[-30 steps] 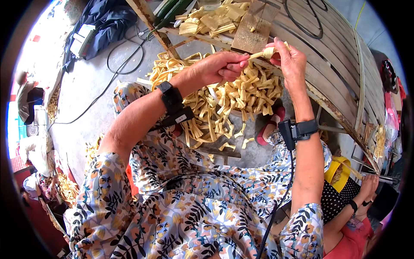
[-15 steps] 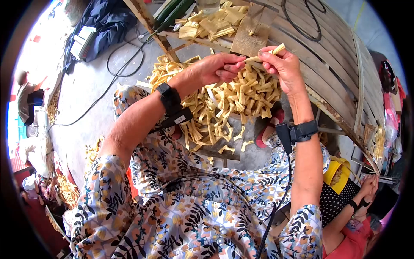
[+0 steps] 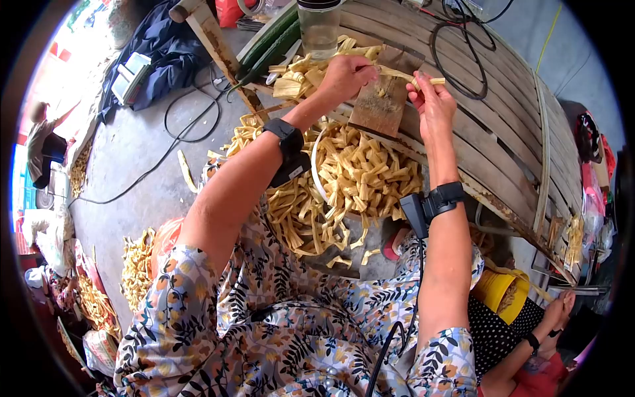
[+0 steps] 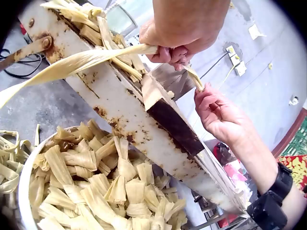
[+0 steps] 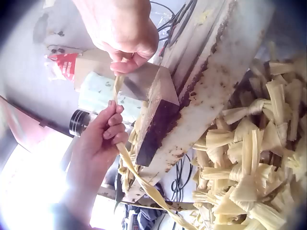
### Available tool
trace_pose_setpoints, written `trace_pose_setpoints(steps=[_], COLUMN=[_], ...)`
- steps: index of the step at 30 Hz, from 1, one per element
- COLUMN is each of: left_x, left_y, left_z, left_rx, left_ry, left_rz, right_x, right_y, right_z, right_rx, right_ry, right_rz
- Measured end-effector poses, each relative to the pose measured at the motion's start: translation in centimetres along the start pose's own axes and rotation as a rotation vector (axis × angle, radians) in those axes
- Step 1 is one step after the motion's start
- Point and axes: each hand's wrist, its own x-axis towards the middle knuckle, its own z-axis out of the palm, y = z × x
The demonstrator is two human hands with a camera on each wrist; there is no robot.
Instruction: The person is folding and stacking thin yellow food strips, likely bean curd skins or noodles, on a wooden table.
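A long, pale yellow flat strip (image 4: 72, 64) runs between both hands over the bench. My left hand (image 3: 347, 78) grips it with curled fingers, and its long tail trails away past that hand in both wrist views. At the other side my right hand (image 3: 433, 104) pinches the short end between thumb and fingers. The stretch between the hands looks narrow and twisted in the right wrist view. Below the hands lies a wooden block (image 3: 377, 112) at the bench edge. A white-rimmed tub (image 4: 26, 191) below holds many knotted yellow strips (image 3: 360, 169).
The slatted bench (image 3: 503, 126) has a rusty metal edge. On it are flat yellow pieces (image 3: 294, 83), a jar of clear liquid (image 3: 319, 33), dark green cucumber-like vegetables (image 3: 268, 46) and a black cable (image 3: 456, 79). Another person's hands (image 3: 559, 311) show at lower right, near a yellow container (image 3: 499, 294).
Both hands have moved up and forward over the wooden block. The wrapped loop seen at the right fingers one second ago no longer shows; the strip is now stretched between the hands.
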Motion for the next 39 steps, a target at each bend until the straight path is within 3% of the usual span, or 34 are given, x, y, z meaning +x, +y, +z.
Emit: trace_pose_setpoints(steps=[11, 16, 19, 20, 23, 26, 27, 29, 30, 33, 37, 39], left_x=[0.9, 0.3, -0.1, -0.8, -3.1, -4.8, -5.2, -5.4, -5.6, -6.4, -8.0, -9.2], left_y=[-1.0, -2.6, -1.2, 0.1, 2.5, 2.5, 2.3, 1.2, 1.5, 2.2, 3.3, 3.5], left_z=[0.8, 1.9, 0.5, -0.3, -1.6, -1.5, -1.2, -0.8, -0.7, -0.4, 1.4, 2.8], left_rx=[0.009, 0.18, 0.132, -0.026, -0.472, -0.661, -0.705, -0.699, -0.692, -0.506, -0.124, 0.183], left_ry=[0.048, 0.103, 0.06, -0.045, -0.252, -0.406, -0.431, -0.48, -0.486, -0.439, -0.38, -0.297], left_rz=[-0.014, 0.011, -0.155, -0.266, -0.344, -0.468, -0.489, -0.428, -0.401, -0.282, -0.007, 0.295], right_x=[1.2, 1.3, 0.1, -0.5, -3.5, -5.2, -5.6, -6.9, -7.1, -7.3, -6.9, -7.2], right_y=[0.6, 2.3, 1.4, 0.6, -1.7, -1.5, -1.5, -1.8, -2.3, -3.3, -2.3, -1.8], right_z=[0.1, -0.9, -2.0, -2.1, -1.6, -2.4, -2.6, -3.2, -3.5, -3.1, -1.8, -1.6], right_rx=[0.032, -0.16, -0.228, -0.227, -0.373, -0.598, -0.727, -0.983, -1.332, -1.08, -0.95, -1.001], right_ry=[0.053, 0.115, 0.1, 0.059, -0.086, -0.299, -0.346, -0.432, -0.383, -0.223, -0.266, -0.323], right_rz=[0.005, -0.005, 0.015, 0.054, 0.181, 0.284, 0.191, -0.002, -0.198, -0.349, -0.443, -0.229])
